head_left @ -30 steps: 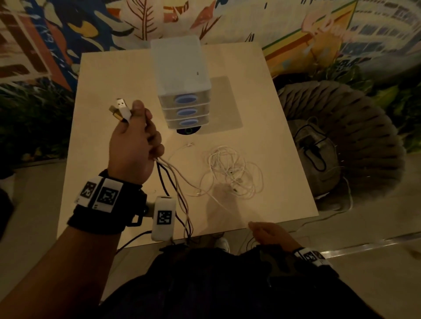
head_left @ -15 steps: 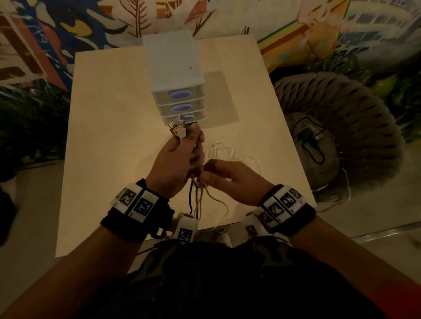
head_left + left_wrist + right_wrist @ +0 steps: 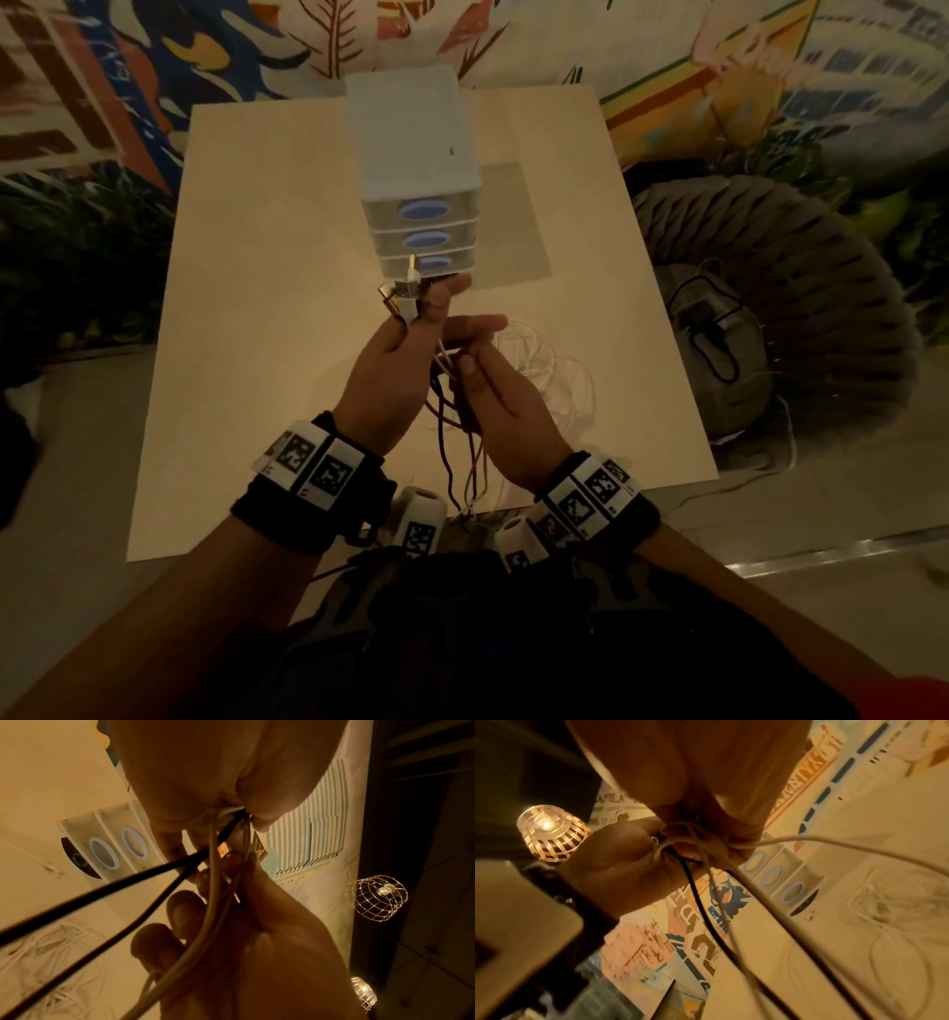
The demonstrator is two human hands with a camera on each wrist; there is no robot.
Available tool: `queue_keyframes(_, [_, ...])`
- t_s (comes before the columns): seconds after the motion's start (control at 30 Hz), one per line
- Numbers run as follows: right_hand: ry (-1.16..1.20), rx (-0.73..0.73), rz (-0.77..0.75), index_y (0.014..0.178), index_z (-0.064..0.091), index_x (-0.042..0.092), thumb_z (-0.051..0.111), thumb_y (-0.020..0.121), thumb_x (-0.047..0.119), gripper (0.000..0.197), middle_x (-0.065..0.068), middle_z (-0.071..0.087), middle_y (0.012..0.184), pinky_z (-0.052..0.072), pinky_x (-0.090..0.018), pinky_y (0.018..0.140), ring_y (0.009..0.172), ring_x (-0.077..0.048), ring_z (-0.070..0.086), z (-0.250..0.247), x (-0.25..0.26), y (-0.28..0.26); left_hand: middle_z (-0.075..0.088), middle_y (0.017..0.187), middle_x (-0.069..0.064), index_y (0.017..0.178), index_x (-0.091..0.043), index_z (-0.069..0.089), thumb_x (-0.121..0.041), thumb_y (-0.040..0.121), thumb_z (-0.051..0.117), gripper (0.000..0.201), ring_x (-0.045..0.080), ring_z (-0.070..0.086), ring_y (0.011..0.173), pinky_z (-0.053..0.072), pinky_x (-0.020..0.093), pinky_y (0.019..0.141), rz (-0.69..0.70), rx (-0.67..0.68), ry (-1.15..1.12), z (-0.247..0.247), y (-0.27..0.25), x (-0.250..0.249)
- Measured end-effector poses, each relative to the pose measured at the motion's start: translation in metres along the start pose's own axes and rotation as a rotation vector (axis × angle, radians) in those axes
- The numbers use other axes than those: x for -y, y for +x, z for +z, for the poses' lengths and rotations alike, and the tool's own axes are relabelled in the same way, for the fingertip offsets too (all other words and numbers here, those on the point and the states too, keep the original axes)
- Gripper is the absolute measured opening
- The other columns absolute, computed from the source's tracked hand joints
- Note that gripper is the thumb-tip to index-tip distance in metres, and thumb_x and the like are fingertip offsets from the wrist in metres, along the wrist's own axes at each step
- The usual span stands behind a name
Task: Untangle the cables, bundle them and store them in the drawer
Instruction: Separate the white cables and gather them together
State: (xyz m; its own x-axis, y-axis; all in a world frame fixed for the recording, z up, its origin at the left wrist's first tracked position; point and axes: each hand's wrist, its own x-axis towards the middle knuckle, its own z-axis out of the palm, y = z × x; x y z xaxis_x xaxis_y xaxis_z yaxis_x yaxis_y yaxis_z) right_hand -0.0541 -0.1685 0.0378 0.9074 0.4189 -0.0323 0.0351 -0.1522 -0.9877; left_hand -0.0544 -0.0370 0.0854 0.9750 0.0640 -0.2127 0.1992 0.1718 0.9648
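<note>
My left hand point(image 3: 405, 349) is raised in front of the white three-drawer unit point(image 3: 416, 169) and grips a bunch of black and white cables point(image 3: 452, 426). Their plug ends point(image 3: 403, 298) stick up above the fist. My right hand point(image 3: 493, 395) is just below it, fingers curled round the hanging strands. In the left wrist view the black cables point(image 3: 102, 892) and a white one point(image 3: 213, 862) run out of the palm past the right hand's fingers point(image 3: 180, 914). A loose white cable tangle point(image 3: 544, 370) lies on the table point(image 3: 257, 308) to the right. All three drawers are closed.
A round woven seat point(image 3: 821, 288) with a grey bag point(image 3: 719, 370) on it stands right of the table. A painted wall point(image 3: 154, 77) runs behind. The held cables hang over the table's near edge point(image 3: 308, 539). Wire lamps point(image 3: 375, 898) hang overhead.
My left hand moved from the left side to the centre, in front of the drawers. My right hand rose from the table's near edge and took hold of the hanging cables.
</note>
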Motion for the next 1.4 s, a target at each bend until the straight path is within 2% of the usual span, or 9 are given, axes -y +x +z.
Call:
queue_keyframes(0.13, [-0.083,-0.050,0.016,0.114,0.060,0.015,0.041,0.108,0.024,0.022,0.011,0.057,0.071,0.045,-0.022,0.061,0.062,-0.003,0.054,0.000,0.007,0.002,0.076,0.111,0.006,0.120,-0.006,0.064,-0.025,0.110,0.036,0.036,0.020,0.068,0.114,0.053,0.037,0.100,0.019,0.049,0.074,-0.001,-0.002,0.000])
queue_keyframes(0.33, [-0.417,-0.233,-0.109,0.108,0.067,0.022,0.068,0.092,0.037,0.022,0.009,0.067,0.103,0.054,-0.038,0.082,0.093,-0.005,0.063,-0.035,0.016,0.008,0.061,0.060,-0.004,0.100,-0.011,0.064,-0.025,0.109,0.039,0.030,0.019,0.070,0.076,0.058,0.032,0.083,0.087,-0.092,0.194,-0.006,-0.003,0.000])
queue_keyframes(0.53, [-0.403,-0.010,-0.322,0.153,0.035,0.022,0.071,0.089,0.043,0.077,0.003,0.045,0.149,0.042,-0.021,0.106,0.132,-0.004,0.048,-0.049,0.076,0.036,0.038,0.061,-0.001,0.098,0.004,0.054,-0.022,0.107,0.042,0.030,0.012,0.036,0.054,0.039,0.029,0.056,0.003,0.063,0.186,0.002,-0.013,-0.004])
queue_keyframes(0.83, [-0.624,0.299,-0.398,0.126,0.066,0.024,0.048,0.104,0.029,0.029,0.007,0.071,0.116,0.051,-0.026,0.086,0.102,-0.006,0.063,-0.013,0.081,0.041,0.050,0.076,-0.007,0.084,-0.038,0.031,0.024,0.085,0.055,0.067,-0.010,0.057,0.049,0.048,0.009,0.047,-0.093,-0.015,0.356,-0.002,-0.021,-0.003])
queue_keyframes(0.97, [-0.316,0.212,-0.269,0.153,0.034,0.028,0.065,0.095,0.038,0.066,0.006,0.053,0.144,0.047,-0.021,0.101,0.127,0.000,0.052,-0.021,0.072,0.034,0.052,0.052,0.008,0.059,-0.027,0.057,0.004,0.087,0.048,0.043,0.016,0.043,0.042,0.040,0.026,0.045,-0.024,0.133,0.316,-0.001,-0.022,-0.009])
queue_keyframes(1.07, [-0.061,0.005,-0.155,0.156,0.018,0.032,0.078,0.086,0.035,0.093,0.006,0.043,0.151,0.045,-0.034,0.109,0.135,-0.004,0.047,-0.021,0.053,0.026,0.062,0.082,0.031,0.090,-0.021,0.073,-0.019,0.107,0.047,0.031,0.021,0.056,0.052,0.047,0.032,0.053,0.023,0.035,0.102,-0.003,-0.018,-0.011])
queue_keyframes(1.2, [0.347,0.315,0.170,0.153,0.030,0.021,0.077,0.077,0.055,0.096,-0.007,0.057,0.142,0.052,-0.040,0.103,0.125,-0.021,0.061,-0.013,0.025,0.023,0.068,0.066,0.001,0.094,-0.007,0.069,-0.035,0.106,0.048,0.037,0.019,0.068,0.063,0.055,0.032,0.058,-0.012,-0.083,0.097,-0.006,-0.008,-0.016])
queue_keyframes(1.33, [0.114,0.491,0.263,0.096,0.064,0.030,0.073,0.087,0.049,0.023,0.007,0.063,0.074,0.050,-0.028,0.071,0.069,-0.014,0.059,-0.016,0.008,0.016,0.040,0.050,0.003,0.082,-0.007,0.058,-0.041,0.106,0.044,0.044,0.024,0.042,0.046,0.041,0.034,0.052,-0.052,-0.010,0.026,-0.006,-0.001,-0.013])
queue_keyframes(1.4, [-0.071,0.489,0.295,0.073,0.063,0.039,0.066,0.095,0.043,0.023,0.000,0.049,0.070,0.043,-0.034,0.069,0.065,-0.015,0.048,-0.015,-0.002,0.012,0.026,0.050,-0.001,0.080,-0.009,0.052,-0.038,0.107,0.043,0.040,0.016,0.024,0.043,0.029,0.029,0.047,-0.073,0.014,-0.049,-0.009,0.002,-0.012])
